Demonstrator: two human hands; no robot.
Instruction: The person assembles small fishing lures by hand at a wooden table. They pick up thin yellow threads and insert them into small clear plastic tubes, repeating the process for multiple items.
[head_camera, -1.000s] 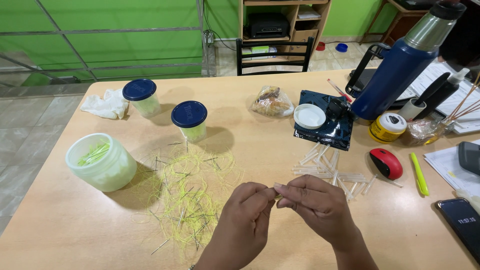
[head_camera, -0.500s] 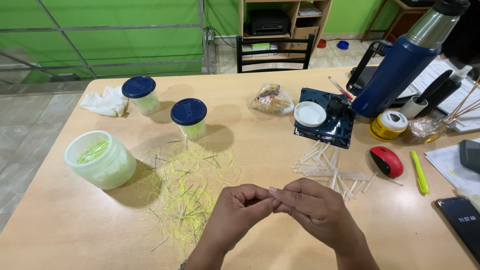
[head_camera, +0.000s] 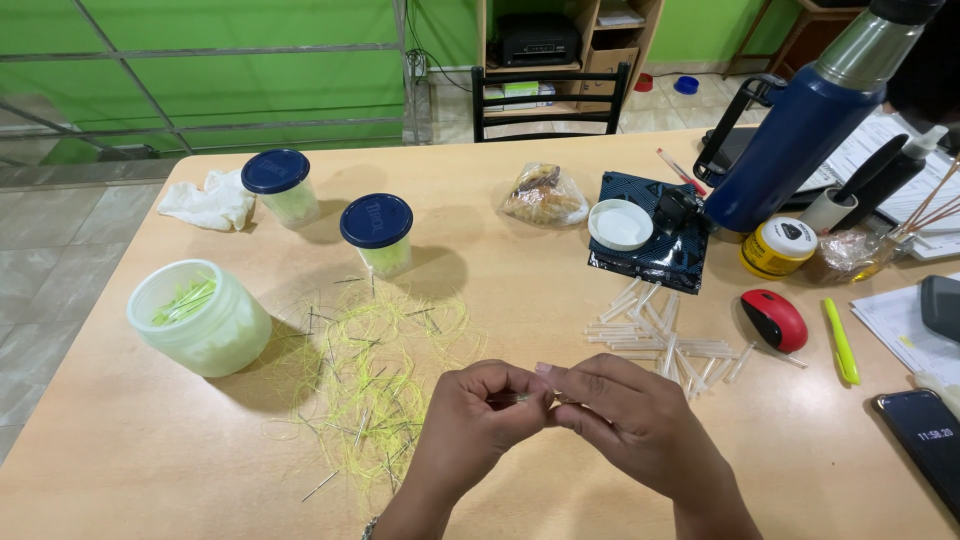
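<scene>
Thermos (head_camera: 800, 130) is seen at the far right. Green-yellow strands are held in an open white jar (head_camera: 200, 318); two blue-lidded cups (head_camera: 377, 235) are kept shut. A thin needle-like piece (head_camera: 522, 398) is pinched between left hand (head_camera: 472, 425) and right hand (head_camera: 630, 420), fingertips closed on it.

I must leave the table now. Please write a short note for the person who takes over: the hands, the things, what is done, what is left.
Left hand and right hand: fingertips meet over the table, pinching a thin needle-like piece; details too small to tell.
Yellow threads with needles: loose heap in front of the left hand.
Clear tubes: small pile ahead of the right hand.
Open jar, far left: holds some finished-looking pieces.
Left: most of the heap and the tubes.
</scene>
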